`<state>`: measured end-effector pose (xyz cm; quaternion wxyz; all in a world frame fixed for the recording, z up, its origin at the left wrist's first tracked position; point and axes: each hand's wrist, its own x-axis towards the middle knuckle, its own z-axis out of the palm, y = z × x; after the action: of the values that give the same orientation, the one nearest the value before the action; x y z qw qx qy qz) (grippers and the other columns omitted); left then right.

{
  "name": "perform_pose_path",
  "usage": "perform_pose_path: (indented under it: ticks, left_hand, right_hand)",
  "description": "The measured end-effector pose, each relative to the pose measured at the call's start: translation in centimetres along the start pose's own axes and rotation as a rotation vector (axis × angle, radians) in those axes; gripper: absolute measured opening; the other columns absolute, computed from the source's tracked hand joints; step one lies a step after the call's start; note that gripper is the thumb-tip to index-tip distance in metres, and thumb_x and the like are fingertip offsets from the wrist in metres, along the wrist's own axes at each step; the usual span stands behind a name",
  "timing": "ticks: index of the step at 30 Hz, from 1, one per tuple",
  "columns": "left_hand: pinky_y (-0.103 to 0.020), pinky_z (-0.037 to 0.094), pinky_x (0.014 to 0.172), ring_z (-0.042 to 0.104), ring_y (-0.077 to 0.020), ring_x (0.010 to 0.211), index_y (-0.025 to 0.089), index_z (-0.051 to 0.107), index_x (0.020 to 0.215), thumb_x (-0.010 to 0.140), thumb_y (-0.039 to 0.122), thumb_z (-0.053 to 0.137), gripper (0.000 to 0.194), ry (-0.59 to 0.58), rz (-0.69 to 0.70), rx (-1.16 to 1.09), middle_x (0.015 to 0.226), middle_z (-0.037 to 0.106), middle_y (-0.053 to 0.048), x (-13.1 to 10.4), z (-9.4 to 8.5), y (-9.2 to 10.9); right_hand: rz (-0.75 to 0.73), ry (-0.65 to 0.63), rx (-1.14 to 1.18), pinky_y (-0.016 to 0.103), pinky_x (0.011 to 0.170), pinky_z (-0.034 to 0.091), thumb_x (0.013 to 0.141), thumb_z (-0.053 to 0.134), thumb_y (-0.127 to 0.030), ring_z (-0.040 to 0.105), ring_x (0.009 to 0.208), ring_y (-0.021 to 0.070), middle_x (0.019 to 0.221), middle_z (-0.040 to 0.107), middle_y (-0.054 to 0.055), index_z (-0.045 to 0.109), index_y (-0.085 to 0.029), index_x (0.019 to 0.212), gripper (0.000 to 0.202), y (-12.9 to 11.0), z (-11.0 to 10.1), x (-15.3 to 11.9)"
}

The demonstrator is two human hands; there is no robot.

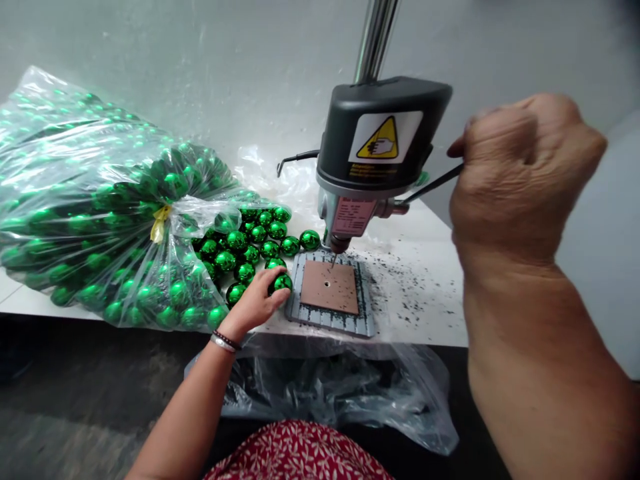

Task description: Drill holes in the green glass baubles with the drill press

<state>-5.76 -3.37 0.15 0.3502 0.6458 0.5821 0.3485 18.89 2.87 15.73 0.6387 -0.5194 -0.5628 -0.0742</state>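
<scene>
My left hand (pixel 261 297) has its fingers around a shiny green ball (pixel 281 285), just left of the drill press base (pixel 295 293). On that base lies a brown square plate (pixel 320 283) with a small hole in its middle. Above it stands the drill press (pixel 383 133), its thin bit pointing down over the plate with no ball under it. Raised at the right, my right hand (pixel 525 167) is closed around the end of the black feed lever (pixel 435 183). More green balls (pixel 237 240) lie loose beside my left hand.
A large clear plastic bag (pixel 100 213) full of green balls, with a yellow tie (pixel 161 223), covers the table's left side. Dark shavings (pixel 400 280) litter the white table (pixel 430 327) right of the base. Another clear bag (pixel 340 393) hangs below the front edge.
</scene>
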Motion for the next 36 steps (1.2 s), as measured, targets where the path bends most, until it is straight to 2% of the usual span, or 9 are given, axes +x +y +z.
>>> perform_pose_path:
  ticks: [5,7,10,14,18,23,27,31,36]
  left_hand:
    - [-0.035,0.055,0.077,0.064,-0.0144,0.073,0.017,0.045,0.136,0.089,0.039,0.045,0.052,-0.132,-0.077,0.066,0.125,0.056,-0.014,0.5,0.5,-0.6]
    - [-0.037,0.053,0.086,0.065,-0.0193,0.091,0.017,0.044,0.138,0.090,0.039,0.043,0.053,-0.115,-0.062,0.153,0.132,0.051,-0.016,0.6,0.4,-1.0]
    - [-0.038,0.039,0.107,0.042,-0.0274,0.132,0.016,0.044,0.139,0.085,0.031,0.054,0.057,-0.122,0.016,0.385,0.143,0.039,-0.017,0.2,0.0,-1.7]
    - [-0.037,0.044,0.100,0.051,-0.0269,0.125,0.021,0.033,0.145,0.078,0.008,0.049,0.070,-0.193,0.017,0.677,0.149,0.032,-0.016,-0.5,-0.4,-1.2]
    - [-0.040,0.049,0.080,0.064,-0.0274,0.096,0.026,0.045,0.133,0.077,0.013,0.055,0.059,-0.156,0.025,1.049,0.134,0.049,-0.013,-0.4,-0.2,0.7]
    - [-0.048,0.042,0.084,0.056,-0.0343,0.102,0.020,0.058,0.113,0.073,0.020,0.063,0.040,-0.167,0.155,1.199,0.104,0.064,-0.011,0.7,-0.4,1.9]
    - [-0.042,0.044,0.086,0.058,-0.0291,0.099,0.015,0.056,0.117,0.073,0.026,0.064,0.047,-0.101,0.075,0.874,0.106,0.065,-0.013,1.0,-1.2,2.1]
    - [-0.031,0.048,0.074,0.062,-0.0189,0.082,0.018,0.050,0.127,0.075,0.037,0.064,0.057,-0.004,-0.202,0.071,0.096,0.066,-0.006,0.9,-0.9,2.4]
    - [-0.021,0.049,0.058,0.068,-0.0146,0.074,0.019,0.045,0.129,0.078,0.025,0.061,0.054,-0.074,-0.441,-0.744,0.098,0.065,-0.006,2.0,1.3,2.1]
  right_hand:
    - [0.036,-0.022,-0.034,0.023,0.069,0.035,0.088,0.039,-0.022,0.047,0.068,0.0041,0.064,0.045,-0.002,0.052,-0.010,0.069,0.026,-0.4,-0.2,0.0]
    - [0.053,-0.034,-0.036,0.023,0.072,0.037,0.089,0.038,-0.023,0.048,0.070,0.0042,0.064,0.045,-0.002,0.051,-0.010,0.070,0.026,-0.6,-0.3,0.0]
    - [0.068,-0.025,-0.022,0.024,0.073,0.037,0.088,0.039,-0.021,0.048,0.069,0.0047,0.062,0.043,-0.002,0.050,-0.011,0.068,0.025,-0.8,-0.3,0.0]
    - [0.029,-0.015,0.009,0.024,0.072,0.037,0.088,0.036,-0.024,0.049,0.070,0.0054,0.063,0.041,-0.001,0.050,-0.011,0.069,0.027,-0.5,-0.3,0.1]
    - [0.000,-0.002,0.039,0.025,0.070,0.037,0.085,0.035,-0.026,0.049,0.069,0.0070,0.062,0.041,-0.001,0.046,-0.012,0.067,0.026,-0.2,-0.2,0.0]
    - [-0.030,-0.044,0.043,0.026,0.073,0.037,0.086,0.030,-0.033,0.050,0.072,0.0085,0.067,0.043,0.001,0.044,-0.014,0.070,0.029,-0.2,-0.4,-0.2]
    - [0.019,-0.052,0.013,0.025,0.073,0.036,0.087,0.034,-0.029,0.046,0.068,0.0070,0.065,0.042,0.000,0.041,-0.015,0.067,0.025,-0.6,-0.5,0.0]
    - [0.051,-0.047,0.033,0.023,0.073,0.035,0.088,0.035,-0.026,0.043,0.067,0.0061,0.064,0.039,-0.001,0.041,-0.015,0.068,0.024,-0.9,-0.5,0.1]
    - [0.087,-0.066,0.024,0.023,0.073,0.033,0.089,0.038,-0.024,0.042,0.067,0.0060,0.065,0.041,-0.001,0.040,-0.015,0.067,0.023,-0.9,-0.5,0.1]
